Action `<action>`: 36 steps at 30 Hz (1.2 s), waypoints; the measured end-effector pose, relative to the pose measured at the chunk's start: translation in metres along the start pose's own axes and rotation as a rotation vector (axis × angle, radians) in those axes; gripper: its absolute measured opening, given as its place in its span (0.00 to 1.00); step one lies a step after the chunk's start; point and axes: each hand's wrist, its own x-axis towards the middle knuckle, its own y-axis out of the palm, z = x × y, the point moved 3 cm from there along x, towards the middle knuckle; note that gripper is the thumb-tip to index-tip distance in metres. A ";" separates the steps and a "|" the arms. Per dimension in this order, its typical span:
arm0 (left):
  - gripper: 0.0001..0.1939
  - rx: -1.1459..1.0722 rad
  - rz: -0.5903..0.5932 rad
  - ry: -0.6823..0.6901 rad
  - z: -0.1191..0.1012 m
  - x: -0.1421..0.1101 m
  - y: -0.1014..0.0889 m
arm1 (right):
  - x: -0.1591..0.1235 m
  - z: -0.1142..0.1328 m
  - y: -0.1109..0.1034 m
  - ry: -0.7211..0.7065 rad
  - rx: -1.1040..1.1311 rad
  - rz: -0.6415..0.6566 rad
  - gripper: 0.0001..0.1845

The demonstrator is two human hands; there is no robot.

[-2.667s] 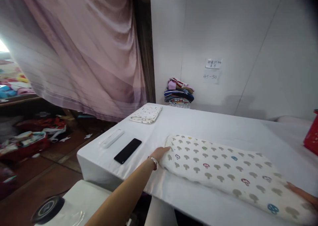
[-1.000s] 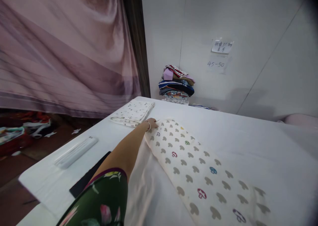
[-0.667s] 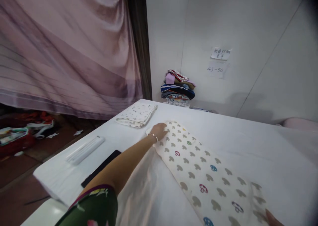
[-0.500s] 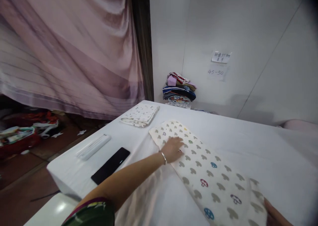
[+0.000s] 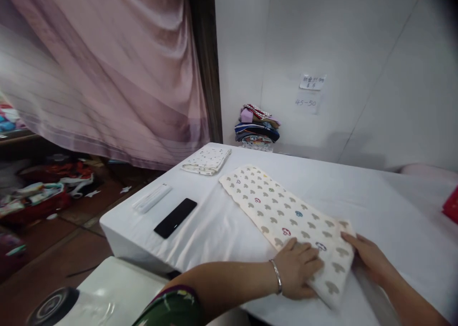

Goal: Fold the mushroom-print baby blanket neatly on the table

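A long strip of cream cloth (image 5: 272, 206) printed with grey mushroom shapes and a few coloured ones lies slantwise across the white-covered table (image 5: 214, 221). My left hand (image 5: 298, 268), with a silver bracelet at the wrist, rests flat on its near end, fingers stretched out. At the right end, my right hand (image 5: 367, 257) grips the cloth's edge; the thumb is on top and the other fingers are hidden underneath. Farther back on the table sits a folded white cloth (image 5: 207, 160) with small dark marks.
On the table's left side lie a black phone (image 5: 175, 218) and a slim white object (image 5: 153, 198). A stack of folded fabrics (image 5: 256, 130) stands against the wall behind. Below, a white glossy surface (image 5: 121, 285) adjoins the table; a red basket (image 5: 53, 204) is on the floor.
My left hand has slid along the cloth from its far part to its near end. The right hand has come further into view, and the cloth's near end now sits higher in the picture.
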 end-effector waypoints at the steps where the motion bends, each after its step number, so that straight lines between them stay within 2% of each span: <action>1: 0.29 0.015 0.001 -0.006 -0.003 0.004 0.002 | 0.000 -0.001 0.002 0.031 0.031 0.025 0.14; 3: 0.24 0.027 0.015 -0.019 -0.007 0.008 0.005 | -0.001 0.001 0.004 0.009 0.076 0.016 0.16; 5: 0.20 -0.002 0.018 -0.057 -0.009 0.010 0.004 | -0.002 0.005 0.005 -0.125 0.019 -0.059 0.18; 8: 0.21 -0.095 0.020 -0.094 -0.009 0.009 -0.001 | -0.003 0.005 0.007 -0.314 -0.132 -0.156 0.17; 11: 0.20 -0.263 0.045 -0.135 -0.003 0.017 -0.010 | -0.003 0.002 0.008 -0.414 -0.198 -0.161 0.17; 13: 0.18 -0.418 0.019 -0.285 0.005 0.031 -0.017 | -0.005 0.001 0.010 -0.478 -0.198 -0.133 0.18; 15: 0.19 -0.567 -0.048 -0.492 0.015 0.051 -0.018 | -0.008 0.004 0.013 -0.553 -0.213 -0.111 0.19; 18: 0.22 -0.782 -0.131 -0.748 0.026 0.085 -0.008 | -0.016 0.009 0.017 -0.663 -0.263 -0.082 0.18; 20: 0.24 -0.880 -0.164 -0.852 0.030 0.105 0.004 | -0.021 0.013 0.018 -0.708 -0.295 -0.079 0.17; 22: 0.23 -0.869 -0.210 -0.900 0.031 0.120 0.013 | -0.025 0.016 0.019 -0.738 -0.314 -0.069 0.15; 26: 0.18 -0.765 -0.289 -0.942 0.033 0.133 0.019 | -0.028 0.021 0.017 -0.738 -0.246 0.001 0.13; 29: 0.13 -0.766 -0.270 -0.955 0.035 0.135 0.023 | -0.023 0.022 0.015 -0.606 -0.058 0.087 0.14; 32: 0.10 -0.790 -0.243 -0.937 0.036 0.136 0.028 | -0.014 0.020 0.015 -0.415 0.128 0.090 0.16; 36: 0.09 -0.790 -0.236 -0.913 0.037 0.138 0.029 | -0.007 0.020 0.017 -0.391 0.163 0.073 0.17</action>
